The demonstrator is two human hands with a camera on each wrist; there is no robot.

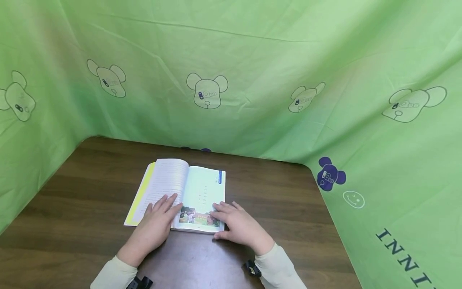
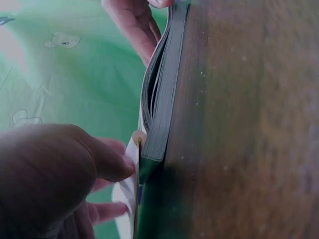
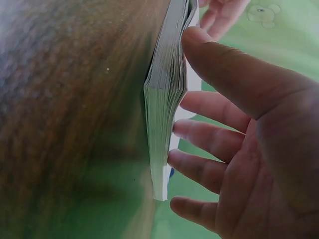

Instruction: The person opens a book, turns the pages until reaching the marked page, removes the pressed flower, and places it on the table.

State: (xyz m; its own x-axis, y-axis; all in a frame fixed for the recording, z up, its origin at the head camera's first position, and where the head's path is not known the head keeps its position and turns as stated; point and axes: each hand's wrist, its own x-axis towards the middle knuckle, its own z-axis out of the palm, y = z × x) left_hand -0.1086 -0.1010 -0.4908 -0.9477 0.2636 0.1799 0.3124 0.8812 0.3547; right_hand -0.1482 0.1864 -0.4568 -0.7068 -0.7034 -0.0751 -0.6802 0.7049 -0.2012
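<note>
Two hands, spread book under fingers

"What sort of place are we seeing?"
"A screened-off booth: green fabric, bearing cartoon animal heads, is hanging along three sides of a wood-grain desk."
"Is it standing in a home or an office?"
"Nothing is settling that; the fabric is closing off the view beyond the desk."

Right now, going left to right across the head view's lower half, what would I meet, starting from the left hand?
Left hand, open book's colour picture, right hand, purple bear print, white smiley print, dark lettering.
</note>
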